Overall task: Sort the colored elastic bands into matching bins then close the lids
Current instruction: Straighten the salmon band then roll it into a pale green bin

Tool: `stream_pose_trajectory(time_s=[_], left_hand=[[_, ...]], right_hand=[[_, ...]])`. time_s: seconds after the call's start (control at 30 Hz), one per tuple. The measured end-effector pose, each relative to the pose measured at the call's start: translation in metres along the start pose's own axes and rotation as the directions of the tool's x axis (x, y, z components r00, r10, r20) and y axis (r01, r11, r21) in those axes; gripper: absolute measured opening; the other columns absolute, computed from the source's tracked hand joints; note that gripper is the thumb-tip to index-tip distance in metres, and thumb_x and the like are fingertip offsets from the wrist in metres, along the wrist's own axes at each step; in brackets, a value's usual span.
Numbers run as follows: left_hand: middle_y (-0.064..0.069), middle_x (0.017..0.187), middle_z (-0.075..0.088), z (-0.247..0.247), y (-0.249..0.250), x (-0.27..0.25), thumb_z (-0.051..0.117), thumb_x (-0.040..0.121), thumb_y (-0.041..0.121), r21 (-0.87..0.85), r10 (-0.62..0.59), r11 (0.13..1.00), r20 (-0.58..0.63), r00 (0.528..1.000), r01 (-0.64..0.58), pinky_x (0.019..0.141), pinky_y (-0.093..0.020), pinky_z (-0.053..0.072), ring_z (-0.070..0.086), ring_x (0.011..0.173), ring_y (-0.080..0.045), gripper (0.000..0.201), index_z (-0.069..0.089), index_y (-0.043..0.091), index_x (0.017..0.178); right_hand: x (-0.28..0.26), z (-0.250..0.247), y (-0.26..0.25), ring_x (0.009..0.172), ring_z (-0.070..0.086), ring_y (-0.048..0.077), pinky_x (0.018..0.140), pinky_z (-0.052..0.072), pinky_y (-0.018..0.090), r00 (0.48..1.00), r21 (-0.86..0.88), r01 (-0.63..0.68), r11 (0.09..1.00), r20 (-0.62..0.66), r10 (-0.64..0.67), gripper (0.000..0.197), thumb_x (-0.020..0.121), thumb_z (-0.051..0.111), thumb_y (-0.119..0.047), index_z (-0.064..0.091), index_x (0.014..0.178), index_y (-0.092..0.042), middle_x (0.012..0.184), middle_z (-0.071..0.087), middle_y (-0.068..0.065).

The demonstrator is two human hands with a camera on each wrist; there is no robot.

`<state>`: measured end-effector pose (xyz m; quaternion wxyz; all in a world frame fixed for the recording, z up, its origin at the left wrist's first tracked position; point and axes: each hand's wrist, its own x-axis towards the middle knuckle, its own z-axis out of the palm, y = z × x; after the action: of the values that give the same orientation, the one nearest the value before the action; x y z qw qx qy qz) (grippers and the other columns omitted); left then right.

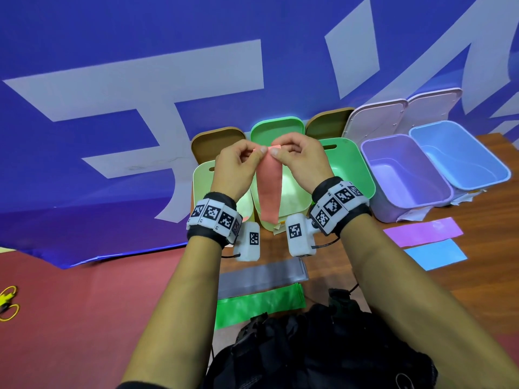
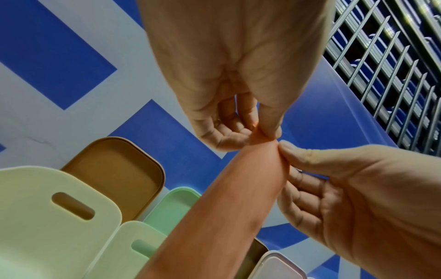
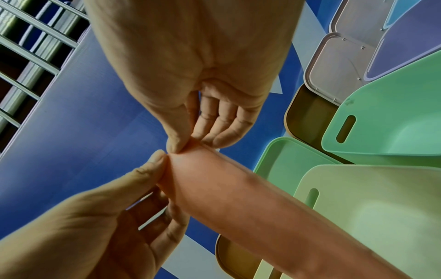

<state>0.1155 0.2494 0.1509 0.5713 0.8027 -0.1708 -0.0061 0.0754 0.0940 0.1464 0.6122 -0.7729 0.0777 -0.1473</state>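
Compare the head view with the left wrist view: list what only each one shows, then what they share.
Only the head view shows the bands lying on the table: the purple band, blue band, grey band and green band, plus the open purple bin and blue bin.

Only the left wrist view shows the grey slatted grille behind the blue banner.

Both show the left hand and right hand pinching the top edge of the orange band, which hangs down in front of the pale yellow-green bins.
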Motion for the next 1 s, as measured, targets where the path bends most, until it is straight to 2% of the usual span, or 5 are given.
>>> stream_pose_trajectory(time_s=[0.3,0.4,0.53,0.73,1.0], left_hand=[[-0.002,0.070,0.059,-0.0003,0.0057,-0.0033,0.055,0.093,0.048,0.039,-0.016,0.999,-0.005,1.000,0.016,0.070,-0.043,0.049,0.052,0.069,-0.017,0.037,0.064,0.018,0.074],[0.004,0.090,0.068,0.0014,0.0075,-0.0049,0.063,0.092,0.028,-0.063,-0.004,0.998,0.019,1.000,0.005,0.082,-0.031,0.053,0.061,0.085,-0.010,0.010,0.069,0.020,0.091],[-0.001,0.097,0.069,0.0017,0.0098,-0.0061,0.063,0.086,0.001,-0.060,0.071,0.996,0.036,0.997,-0.069,0.080,-0.014,0.046,0.061,0.088,-0.006,0.016,0.069,0.009,0.099],[-0.002,0.094,0.072,0.0029,0.0086,-0.0054,0.063,0.092,0.009,-0.058,0.059,0.997,0.016,0.998,-0.058,0.077,-0.012,0.046,0.064,0.086,-0.005,0.011,0.072,0.008,0.099],[0.002,0.091,0.073,0.0034,0.0050,-0.0068,0.061,0.096,0.020,-0.064,0.027,0.998,0.009,1.000,-0.026,0.080,-0.024,0.051,0.064,0.086,-0.006,0.013,0.073,0.016,0.095]], right_hand=[[0.0001,0.0012,0.0002,0.077,0.065,0.019,0.081,0.057,0.043,0.999,-0.086,0.028,0.996,-0.014,-0.029,0.009,0.089,0.069,-0.024,0.072,0.083,-0.018,0.076,0.069,-0.005],[0.0004,0.0009,0.0021,0.078,0.066,0.025,0.080,0.056,0.047,0.999,-0.091,0.028,0.995,-0.023,-0.031,0.015,0.089,0.067,-0.027,0.073,0.083,-0.014,0.076,0.070,0.002],[0.0004,0.0000,0.0048,0.076,0.066,0.025,0.079,0.056,0.048,0.999,-0.101,0.021,0.995,-0.028,-0.024,0.019,0.089,0.065,-0.033,0.072,0.081,-0.017,0.074,0.070,0.002],[-0.0037,-0.0009,0.0012,0.067,0.058,0.007,0.073,0.052,0.033,1.000,-0.091,0.023,0.996,-0.008,-0.024,0.021,0.095,0.062,-0.031,0.070,0.078,-0.023,0.068,0.064,-0.011],[-0.0063,-0.0003,-0.0036,0.083,0.063,0.012,0.085,0.055,0.034,1.000,0.029,-0.009,1.000,-0.021,0.010,0.004,0.089,0.069,-0.014,0.070,0.093,-0.012,0.088,0.069,0.003]])
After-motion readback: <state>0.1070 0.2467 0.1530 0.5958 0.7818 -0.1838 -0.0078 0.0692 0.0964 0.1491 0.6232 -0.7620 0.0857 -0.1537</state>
